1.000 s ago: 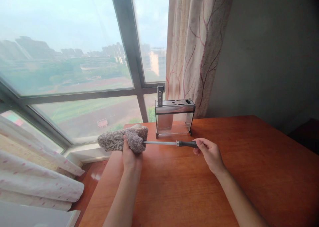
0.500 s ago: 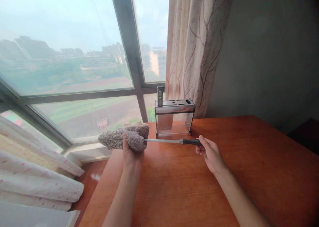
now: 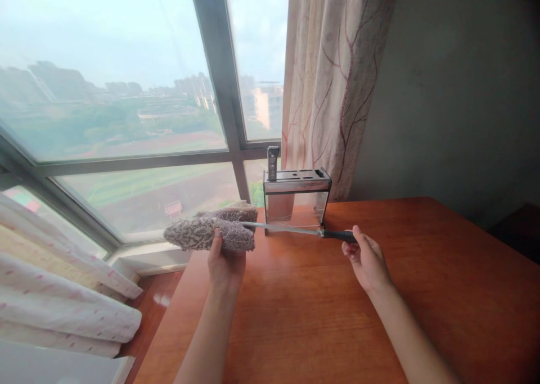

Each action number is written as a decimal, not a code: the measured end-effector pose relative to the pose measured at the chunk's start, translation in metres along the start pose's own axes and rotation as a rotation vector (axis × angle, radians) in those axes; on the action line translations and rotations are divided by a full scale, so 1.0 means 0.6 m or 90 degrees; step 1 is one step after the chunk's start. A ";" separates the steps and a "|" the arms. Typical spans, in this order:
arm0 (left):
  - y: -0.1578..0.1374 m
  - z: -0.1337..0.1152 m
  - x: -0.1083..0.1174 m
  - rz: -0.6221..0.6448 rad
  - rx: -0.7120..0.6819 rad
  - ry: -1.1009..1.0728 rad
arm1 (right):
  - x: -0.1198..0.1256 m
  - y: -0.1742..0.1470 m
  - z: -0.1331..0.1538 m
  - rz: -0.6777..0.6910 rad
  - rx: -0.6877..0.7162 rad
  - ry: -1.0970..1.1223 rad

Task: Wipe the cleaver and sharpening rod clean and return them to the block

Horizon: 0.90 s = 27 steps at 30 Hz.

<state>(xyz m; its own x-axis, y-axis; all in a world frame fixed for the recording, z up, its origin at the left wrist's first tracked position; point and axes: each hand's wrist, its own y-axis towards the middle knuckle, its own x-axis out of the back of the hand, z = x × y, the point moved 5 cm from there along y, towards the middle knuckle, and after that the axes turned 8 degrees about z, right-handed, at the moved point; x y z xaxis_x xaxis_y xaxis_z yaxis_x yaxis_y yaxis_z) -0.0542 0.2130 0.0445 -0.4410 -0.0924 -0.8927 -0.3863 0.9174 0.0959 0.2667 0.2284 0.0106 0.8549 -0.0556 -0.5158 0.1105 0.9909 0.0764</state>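
Note:
My left hand (image 3: 226,269) is closed around a fuzzy grey patterned cloth (image 3: 202,233), thumb on top, above the left part of the table. My right hand (image 3: 369,263) grips the black handle of a honing steel (image 3: 340,236) between thumb and fingers. The thin metal rod of the steel points left, and its far end is hidden in the folds of the cloth. Behind the rod stands a knife block (image 3: 297,184) with a metal top and clear sides. One grey handle (image 3: 272,163) sticks up from its left end.
The brown wooden table (image 3: 304,316) has its left edge beside the window sill (image 3: 158,257). A large window (image 3: 139,159) fills the left and back. A patterned curtain (image 3: 333,75) hangs behind the knife block, and another curtain (image 3: 67,299) lies at lower left.
My right hand has moved right with the honing steel, so more of the rod shows outside the cloth. The steel now tilts slightly down to the right. The left hand has barely moved.

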 end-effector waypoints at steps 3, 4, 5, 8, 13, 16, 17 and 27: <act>-0.001 -0.002 -0.004 -0.006 -0.011 0.011 | 0.003 0.001 0.006 0.000 0.012 0.012; -0.002 -0.001 -0.006 -0.005 -0.009 0.017 | 0.002 0.001 0.006 0.005 0.011 0.015; -0.004 0.003 -0.008 0.000 -0.005 0.025 | 0.000 0.001 0.004 0.011 0.008 0.018; -0.016 0.022 -0.015 0.039 0.021 0.062 | -0.010 -0.004 -0.008 0.029 -0.013 0.019; -0.040 0.064 -0.017 0.080 0.090 0.122 | -0.036 -0.016 -0.034 0.112 -0.077 -0.026; -0.042 0.071 -0.013 0.063 0.109 0.116 | -0.048 -0.024 -0.041 0.182 -0.105 -0.086; -0.041 0.070 -0.011 0.051 0.113 0.112 | -0.051 -0.026 -0.042 0.201 -0.107 -0.109; -0.013 0.043 0.001 -0.028 0.079 0.077 | -0.067 -0.031 -0.027 0.300 -0.078 -0.249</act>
<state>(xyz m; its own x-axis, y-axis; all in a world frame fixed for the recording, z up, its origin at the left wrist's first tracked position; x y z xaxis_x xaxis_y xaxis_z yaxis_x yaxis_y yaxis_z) -0.0302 0.2158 0.0320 -0.5223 -0.1726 -0.8351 -0.3082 0.9513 -0.0039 0.2217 0.2139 0.0160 0.9223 0.3738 -0.0983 -0.3633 0.9252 0.1094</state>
